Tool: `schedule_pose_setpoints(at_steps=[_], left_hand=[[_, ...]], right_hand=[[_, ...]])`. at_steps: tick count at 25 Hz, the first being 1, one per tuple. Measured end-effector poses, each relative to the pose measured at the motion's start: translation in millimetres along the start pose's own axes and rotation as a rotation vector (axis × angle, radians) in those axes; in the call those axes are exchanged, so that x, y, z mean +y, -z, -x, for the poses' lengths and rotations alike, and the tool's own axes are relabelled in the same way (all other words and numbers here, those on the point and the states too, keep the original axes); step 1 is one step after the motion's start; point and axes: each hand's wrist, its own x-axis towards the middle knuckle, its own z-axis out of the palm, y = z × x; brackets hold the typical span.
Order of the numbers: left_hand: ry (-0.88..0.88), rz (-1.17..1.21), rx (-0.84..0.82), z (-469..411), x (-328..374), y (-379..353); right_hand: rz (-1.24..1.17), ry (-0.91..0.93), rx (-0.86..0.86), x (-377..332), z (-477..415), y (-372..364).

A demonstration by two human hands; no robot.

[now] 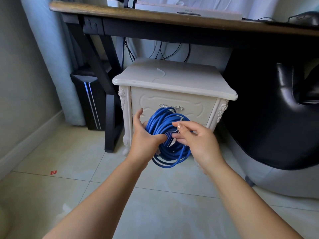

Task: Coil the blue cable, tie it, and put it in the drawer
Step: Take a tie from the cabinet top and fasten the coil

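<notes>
Mid-frame, the left hand [145, 140] grips the blue cable [158, 122], thumb over the bundle, holding it in the air. The right hand [198, 144] has its fingers [183, 127] bent at the coil's middle; whether they pinch a strand, I cannot tell. Coiling looks finished and tying seems to be under way. Just behind, the drawer [189, 102] of the white cabinet [172, 78] is closed, so opening it and stowing the cable remain. The bench [155, 15] spans the top of the frame.

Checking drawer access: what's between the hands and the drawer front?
Head view: only the blue cable coil, held by the left hand and right hand, overlapping the drawer handle.
</notes>
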Motion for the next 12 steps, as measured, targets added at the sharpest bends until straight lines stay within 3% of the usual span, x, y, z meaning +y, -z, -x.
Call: schedule_pose_setpoints(at_steps=[5,12], left_hand=[[-0.034,-0.144,-0.049,-1.8,-1.7,2.1],[-0.062,-0.194,-0.075,-1.2,-2.7,-0.3]], right_hand=[[-0.231,-0.327,-0.046,-7.7,0.3,5.4],[-0.273,-0.309,0.017,-7.3,-2.3,7.1]])
